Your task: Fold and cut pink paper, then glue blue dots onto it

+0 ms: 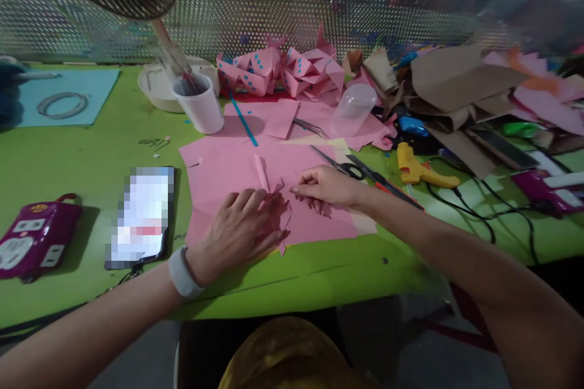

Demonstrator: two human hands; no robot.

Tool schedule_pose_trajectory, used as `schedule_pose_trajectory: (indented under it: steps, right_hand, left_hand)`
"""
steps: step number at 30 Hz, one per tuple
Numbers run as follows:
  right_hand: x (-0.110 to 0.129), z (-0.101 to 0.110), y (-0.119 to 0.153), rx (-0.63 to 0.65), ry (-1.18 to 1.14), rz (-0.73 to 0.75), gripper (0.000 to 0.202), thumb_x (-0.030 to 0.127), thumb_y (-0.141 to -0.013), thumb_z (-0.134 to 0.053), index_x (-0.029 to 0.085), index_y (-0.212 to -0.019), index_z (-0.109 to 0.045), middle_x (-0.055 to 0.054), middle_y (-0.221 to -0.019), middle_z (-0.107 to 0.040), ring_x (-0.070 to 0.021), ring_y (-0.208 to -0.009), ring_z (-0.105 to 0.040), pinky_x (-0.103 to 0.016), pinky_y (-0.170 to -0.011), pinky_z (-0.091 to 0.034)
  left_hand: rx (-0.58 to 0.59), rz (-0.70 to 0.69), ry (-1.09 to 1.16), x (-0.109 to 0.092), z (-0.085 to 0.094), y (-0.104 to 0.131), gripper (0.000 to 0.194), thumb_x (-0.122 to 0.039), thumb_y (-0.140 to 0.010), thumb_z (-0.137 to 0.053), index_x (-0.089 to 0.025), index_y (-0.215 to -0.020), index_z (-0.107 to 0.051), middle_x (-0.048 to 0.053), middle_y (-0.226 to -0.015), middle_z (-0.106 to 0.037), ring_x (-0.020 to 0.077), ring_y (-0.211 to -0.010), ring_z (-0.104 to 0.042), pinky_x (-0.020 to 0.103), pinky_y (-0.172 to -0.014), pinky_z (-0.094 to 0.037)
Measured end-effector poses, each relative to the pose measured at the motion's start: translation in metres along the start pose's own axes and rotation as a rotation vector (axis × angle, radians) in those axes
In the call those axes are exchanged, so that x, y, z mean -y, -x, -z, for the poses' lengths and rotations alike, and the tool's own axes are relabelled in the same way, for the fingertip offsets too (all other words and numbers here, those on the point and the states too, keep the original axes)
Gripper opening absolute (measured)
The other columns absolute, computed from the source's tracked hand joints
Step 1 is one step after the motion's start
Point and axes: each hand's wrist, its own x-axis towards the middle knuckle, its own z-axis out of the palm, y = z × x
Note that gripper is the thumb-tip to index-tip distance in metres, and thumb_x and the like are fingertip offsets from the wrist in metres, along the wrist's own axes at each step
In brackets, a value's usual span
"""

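Note:
Pink paper sheets (319, 219) lie on the green table in front of me. My left hand (241, 225) rests on them with its fingers spread, over small cut pink pieces. A rolled pink strip (261, 171) lies just beyond its fingertips. To the right, my right hand (319, 188) hovers close over the sheets, thumb and forefinger pinched together; whatever is between them is too small to make out. Black scissors (335, 164) lie just behind the right hand, beside a cutter with a red and black handle (387, 185).
A phone (141, 216) and a purple socket box (41, 237) are at left. A white cup (198, 103), folded pink paper shapes (255, 70) and a clear cup (353, 109) stand behind. At right are a yellow glue gun (424, 170), cables and brown paper scraps (451, 79).

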Motion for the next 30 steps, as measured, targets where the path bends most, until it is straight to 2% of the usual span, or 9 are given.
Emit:
schedule_pose_trajectory:
  steps: [4,7,11,20,27,30]
  right_hand:
    - [0.002,-0.001,-0.005,0.121,0.025,-0.116,0.042,0.051,-0.079,-0.071,0.015,-0.061,-0.056,0.001,-0.043,-0.058,-0.0096,-0.032,-0.052,-0.018,-0.031,-0.040]
    - [0.005,-0.001,-0.013,0.154,0.098,-0.192,0.046,0.054,-0.077,-0.072,0.014,-0.059,-0.058,-0.002,-0.044,-0.061,-0.0109,-0.033,-0.055,-0.020,-0.033,-0.045]
    - [0.010,0.001,-0.020,0.179,0.173,-0.236,0.046,0.054,-0.075,-0.073,0.013,-0.059,-0.059,-0.003,-0.047,-0.064,-0.0117,-0.036,-0.058,-0.020,-0.036,-0.047]
    - [0.017,0.001,-0.018,0.188,0.226,-0.238,0.043,0.049,-0.078,-0.073,0.011,-0.061,-0.062,-0.006,-0.051,-0.068,-0.0125,-0.040,-0.062,-0.019,-0.037,-0.042]
    - [0.016,0.002,-0.020,0.224,0.128,-0.279,0.035,0.040,-0.077,-0.076,0.011,-0.064,-0.061,-0.005,-0.050,-0.067,-0.0145,-0.043,-0.065,-0.022,-0.046,-0.054]
    - [0.010,0.006,-0.021,0.245,0.100,-0.276,0.031,0.036,-0.078,-0.075,0.011,-0.066,-0.062,-0.006,-0.052,-0.068,-0.0164,-0.045,-0.066,-0.023,-0.045,-0.055]
  left_hand:
    - [0.003,-0.004,-0.006,0.000,-0.002,0.001,0.047,-0.055,-0.093,-0.043,-0.018,-0.115,-0.063,0.014,-0.118,-0.057,0.0294,-0.102,-0.054,0.044,-0.083,-0.042]
    - [0.005,-0.007,-0.006,0.000,-0.002,0.002,0.050,-0.057,-0.094,-0.039,-0.017,-0.114,-0.063,0.014,-0.119,-0.057,0.0294,-0.103,-0.053,0.045,-0.083,-0.042]
    - [0.008,-0.006,-0.030,-0.001,-0.002,0.002,0.052,-0.057,-0.094,-0.038,-0.016,-0.115,-0.062,0.015,-0.119,-0.057,0.0297,-0.103,-0.053,0.045,-0.084,-0.042]
    - [0.002,-0.016,-0.036,0.000,-0.002,0.001,0.050,-0.056,-0.093,-0.040,-0.017,-0.114,-0.063,0.015,-0.117,-0.057,0.0297,-0.102,-0.054,0.044,-0.081,-0.042]
    - [0.001,-0.007,-0.022,0.000,-0.001,0.001,0.048,-0.056,-0.093,-0.042,-0.017,-0.109,-0.064,0.015,-0.117,-0.058,0.0295,-0.103,-0.054,0.044,-0.082,-0.042]
    - [-0.004,-0.004,-0.002,0.000,-0.001,0.002,0.045,-0.056,-0.093,-0.043,-0.019,-0.108,-0.065,0.014,-0.117,-0.058,0.0292,-0.103,-0.054,0.044,-0.082,-0.042]
